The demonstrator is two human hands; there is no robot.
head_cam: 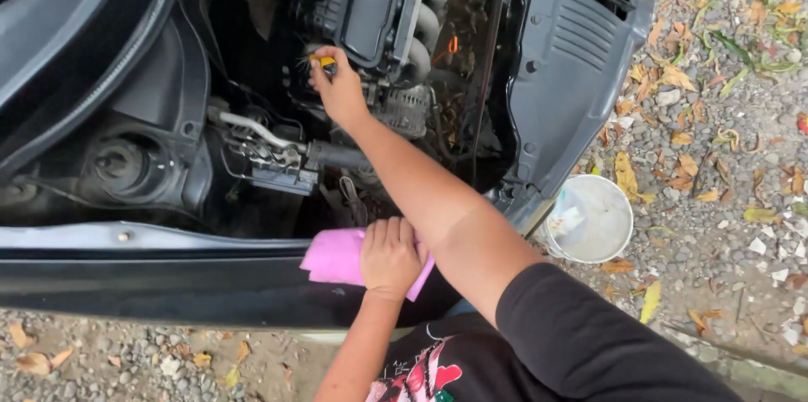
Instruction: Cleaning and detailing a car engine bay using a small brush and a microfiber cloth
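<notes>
The open engine bay (168, 141) of a dark car fills the left and far part of the scene, and the engine (387, 6) with its ribbed intake pipes sits at the far middle. The car's dark body edge (151, 276) runs across the near side. On the right is gravel ground (724, 141) with many dry yellow leaves. A white bucket (589, 218) stands on the gravel, just beside the car's corner. The 2 hands are well apart. The left hand (390, 255) lies flat, pressing a pink cloth (332, 257) onto the near edge of the car. The right hand (338, 86) reaches far into the bay and is closed around a small tool with a yellow handle (323, 61), held against the engine's near side.
</notes>
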